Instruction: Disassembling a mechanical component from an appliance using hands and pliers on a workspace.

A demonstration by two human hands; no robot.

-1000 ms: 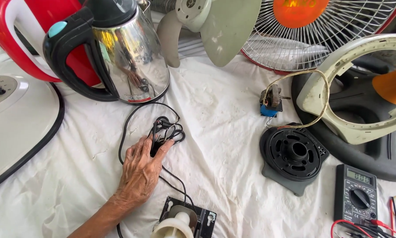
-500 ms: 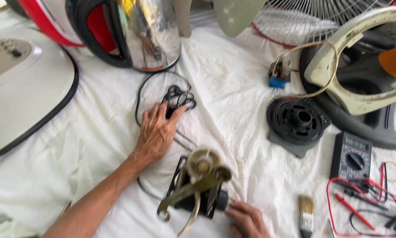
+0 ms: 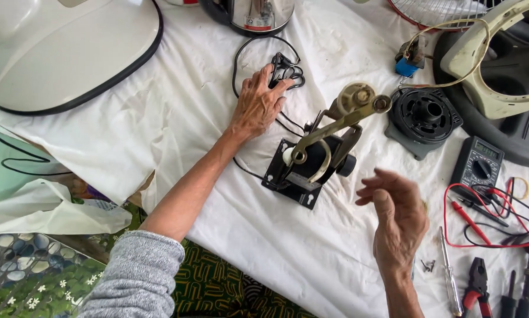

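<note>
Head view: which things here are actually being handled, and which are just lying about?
In hand:
- left hand resting on the bundled black cord
- right hand open, empty, beside the black motor assembly

Lying about:
- multimeter with red leads
- pliers
- round black cover
- kettle
- fan grille

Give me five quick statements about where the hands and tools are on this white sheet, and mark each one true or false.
1. The left hand rests on the bundled black cord. True.
2. The right hand grips the pliers. False: it hovers with nothing in it, and the red-handled pliers lie apart on the sheet.
3. The multimeter lies right of the black motor assembly. True.
4. The multimeter's red lead is plugged into the motor assembly. False: the red lead lies loose beside the multimeter.
5. The screwdriver lies on the white sheet. True.
</note>
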